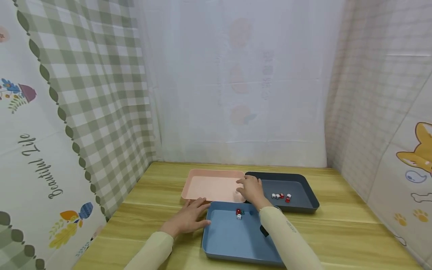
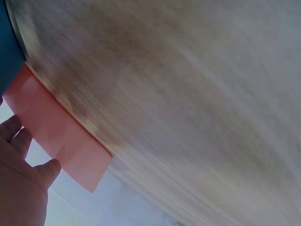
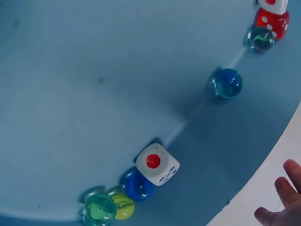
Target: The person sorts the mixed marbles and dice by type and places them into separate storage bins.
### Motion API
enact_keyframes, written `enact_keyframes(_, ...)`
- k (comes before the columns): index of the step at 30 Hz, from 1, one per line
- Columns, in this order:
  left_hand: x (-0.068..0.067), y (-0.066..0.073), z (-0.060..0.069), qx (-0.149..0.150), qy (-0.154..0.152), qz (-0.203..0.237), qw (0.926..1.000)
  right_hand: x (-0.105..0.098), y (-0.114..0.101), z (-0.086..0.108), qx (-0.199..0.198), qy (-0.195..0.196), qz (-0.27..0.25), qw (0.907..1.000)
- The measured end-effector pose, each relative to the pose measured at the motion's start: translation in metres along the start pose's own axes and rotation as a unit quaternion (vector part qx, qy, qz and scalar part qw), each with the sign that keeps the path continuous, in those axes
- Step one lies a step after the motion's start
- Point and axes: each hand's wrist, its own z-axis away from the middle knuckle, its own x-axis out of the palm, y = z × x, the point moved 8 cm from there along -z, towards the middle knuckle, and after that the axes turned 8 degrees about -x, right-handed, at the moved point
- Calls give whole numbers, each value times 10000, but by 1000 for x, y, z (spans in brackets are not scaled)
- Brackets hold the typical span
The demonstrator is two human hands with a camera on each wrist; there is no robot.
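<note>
My right hand [image 1: 252, 190] is over the right end of the pink tray [image 1: 209, 184], its thumb and fingers apart. A small pale speck, too small to name, shows below its fingertips. My left hand [image 1: 189, 217] has spread fingers beside the left rim of the blue tray [image 1: 233, 240], close to the pink tray's front edge. Inside the blue tray, the right wrist view shows a white die [image 3: 157, 164] against a blue marble [image 3: 138, 187], with a green marble [image 3: 100, 207] and a yellow marble [image 3: 123, 206]. Farther along lie a teal marble [image 3: 227, 83], a clear marble [image 3: 261, 39] and a red die [image 3: 273, 22].
A dark grey tray [image 1: 303, 206] stands at the right, behind the blue tray. Several white and red dice [image 1: 282, 195] lie in it. All trays stand on a wood-patterned table [image 1: 351, 228], with cloth curtains [image 1: 236, 86] at the back and sides.
</note>
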Motion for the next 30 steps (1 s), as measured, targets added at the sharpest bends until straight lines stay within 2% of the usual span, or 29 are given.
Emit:
enact_keyframes(11,0,3,-5,72,68,53,9999,-28,27,5,54,-56,220,9997)
enact_keyframes(18,-4,6,-7,43,100,-223,9997,-42,52,19,106,-151,348,9992)
enact_keyframes(26,-11,8,-10,-145,439,-295,9985,-51,68,36,72,-252,428,9987)
enact_keyframes(30,-13,10,-14,-80,639,-304,9975,-55,72,44,15,-257,418,9988)
